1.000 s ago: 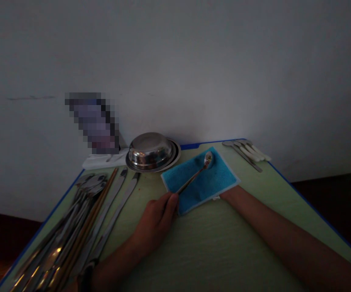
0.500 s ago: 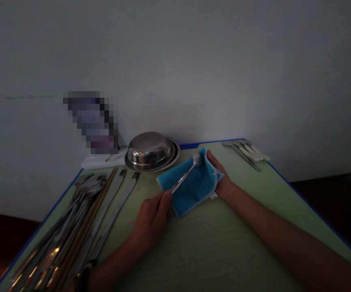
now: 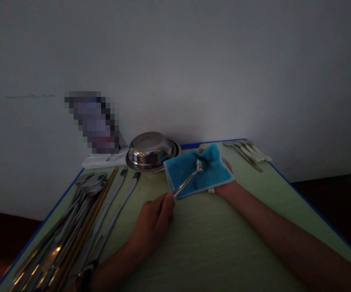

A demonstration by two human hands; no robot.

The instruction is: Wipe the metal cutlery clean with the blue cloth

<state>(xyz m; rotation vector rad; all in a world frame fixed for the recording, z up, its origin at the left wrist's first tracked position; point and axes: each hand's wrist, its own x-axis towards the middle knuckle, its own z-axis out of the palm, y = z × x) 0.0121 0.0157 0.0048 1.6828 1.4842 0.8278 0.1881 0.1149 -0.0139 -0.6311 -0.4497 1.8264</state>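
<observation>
My left hand is closed round the handle end of a shiny metal fork, whose head points up and away to the right. Behind and under the fork's head spreads a blue cloth with a pale edge and a small white tag. My right hand holds the cloth from behind and below. Most of its fingers are hidden by the fabric; a few fingertips show at the cloth's far edge. The fork's head lies against the cloth's upper side.
On the left of the green table lie several metal spoons and other cutlery, wooden chopsticks and two table knives. Upturned metal bowls stand by the wall. White-handled cutlery lies back right. A blurred upright panel leans back left.
My right hand has turned the blue cloth, which now lies more opened out beneath the fork's head and slightly farther right. My left hand has barely moved.
</observation>
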